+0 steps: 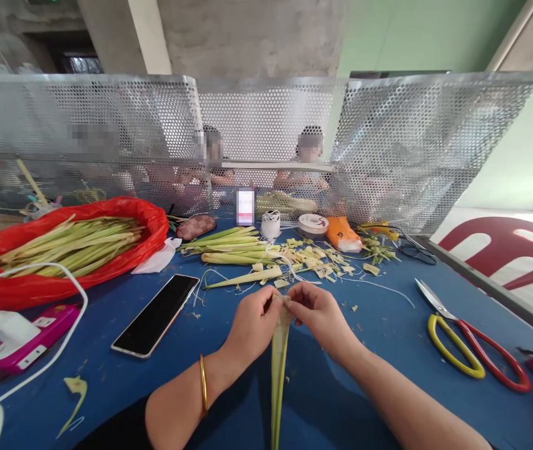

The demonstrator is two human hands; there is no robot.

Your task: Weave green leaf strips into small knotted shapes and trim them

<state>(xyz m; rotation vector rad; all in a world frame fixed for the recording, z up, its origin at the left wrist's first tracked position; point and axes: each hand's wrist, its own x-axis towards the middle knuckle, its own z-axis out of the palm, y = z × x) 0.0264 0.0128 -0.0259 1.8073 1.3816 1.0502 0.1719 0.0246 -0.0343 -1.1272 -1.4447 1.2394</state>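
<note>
Between my two hands hangs a long pale-green leaf strip (279, 362), its wider top end pinched and its narrow end pointing toward me. My left hand (254, 322) closes thumb and fingers on the left side of that top end. From the other side my right hand (318, 315) pinches the same end, the fingertips of both hands nearly touching. Just beyond them lie a bundle of cut green stalks (233, 250), trimmed scraps (316, 257) and loose white string (379, 286). The fingers partly hide the pinched end.
A red plastic bag (154, 219) of long leaves stands left, near a black phone (158, 315) and a purple power strip (45, 331). Scissors (458, 337) lie right. A string spool (271, 225), tape roll (313, 226) and orange packet (343, 234) stand before a perforated metal screen (266, 119). People sit behind it.
</note>
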